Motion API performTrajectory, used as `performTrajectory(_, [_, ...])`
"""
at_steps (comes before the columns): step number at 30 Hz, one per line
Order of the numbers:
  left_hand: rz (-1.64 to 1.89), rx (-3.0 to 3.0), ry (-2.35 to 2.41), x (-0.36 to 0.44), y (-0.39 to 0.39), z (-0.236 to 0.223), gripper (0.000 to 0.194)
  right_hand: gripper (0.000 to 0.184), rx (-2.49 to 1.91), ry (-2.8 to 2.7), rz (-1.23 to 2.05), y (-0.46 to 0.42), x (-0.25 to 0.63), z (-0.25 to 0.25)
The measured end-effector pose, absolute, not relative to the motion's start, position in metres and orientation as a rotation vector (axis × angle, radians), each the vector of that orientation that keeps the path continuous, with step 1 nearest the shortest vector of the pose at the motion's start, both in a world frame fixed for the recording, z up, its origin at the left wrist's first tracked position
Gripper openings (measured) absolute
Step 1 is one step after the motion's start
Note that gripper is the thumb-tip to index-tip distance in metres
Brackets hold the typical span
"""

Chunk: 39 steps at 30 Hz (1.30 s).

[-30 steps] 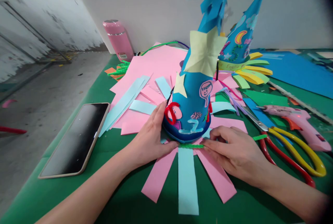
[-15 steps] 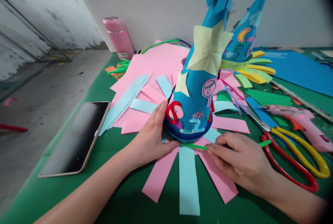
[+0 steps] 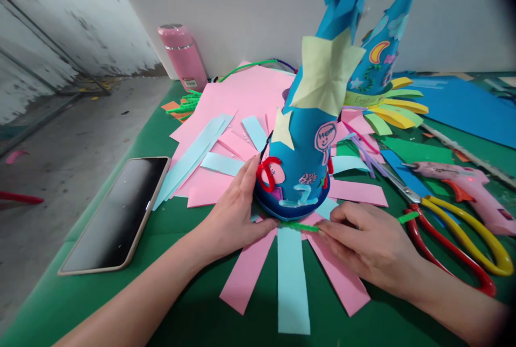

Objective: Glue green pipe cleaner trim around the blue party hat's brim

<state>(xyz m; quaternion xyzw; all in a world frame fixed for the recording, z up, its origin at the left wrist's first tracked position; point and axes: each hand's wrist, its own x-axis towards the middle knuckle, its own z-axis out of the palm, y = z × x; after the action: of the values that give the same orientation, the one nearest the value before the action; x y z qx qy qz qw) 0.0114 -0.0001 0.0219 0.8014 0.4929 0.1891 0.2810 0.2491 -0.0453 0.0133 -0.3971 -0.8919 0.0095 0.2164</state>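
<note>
A blue paper cone hat [image 3: 304, 153] stands before me, decorated with pale yellow stars, small drawings and red pipe cleaner loops. Pink and light blue paper strips [image 3: 293, 282] fan out from its base. My left hand [image 3: 237, 212] is closed against the hat's lower left side, its thumb pressing at the front of the brim. Along that front edge runs a fuzzy green pipe cleaner [image 3: 300, 226]. The fingers of my right hand [image 3: 363, 239] pinch it, and its free end sticks out behind that hand near the scissors handles.
At right lie scissors [image 3: 463, 228] with red and yellow handles and a pink glue gun [image 3: 471, 180]. A phone [image 3: 116, 212] lies at left, a pink bottle [image 3: 183, 59] behind it. A second decorated cone hat [image 3: 377, 56] stands at the back, beside blue sheets [image 3: 471, 105].
My right hand has shifted slightly left along the front of the brim with the green pipe cleaner. My left hand stays on the hat, whose top leans marginally further right in view.
</note>
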Motion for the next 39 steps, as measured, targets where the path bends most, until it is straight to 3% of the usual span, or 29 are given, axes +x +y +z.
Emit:
performTrajectory(26, [0.511, 2.161, 1.336, 0.013, -0.002, 0.021, 0.102, 0.016, -1.061, -2.446, 0.153, -0.031, 0.255, 0.009])
performTrajectory(32, [0.543, 2.195, 1.313, 0.012, -0.002, 0.019, 0.101, 0.012, -1.014, -2.518, -0.090, -0.026, 0.256, 0.015])
performTrajectory(39, [0.555, 2.209, 1.305, 0.012, -0.001, 0.018, 0.101, 0.013, -1.130, -2.457, -0.157, -0.028, 0.252, 0.012])
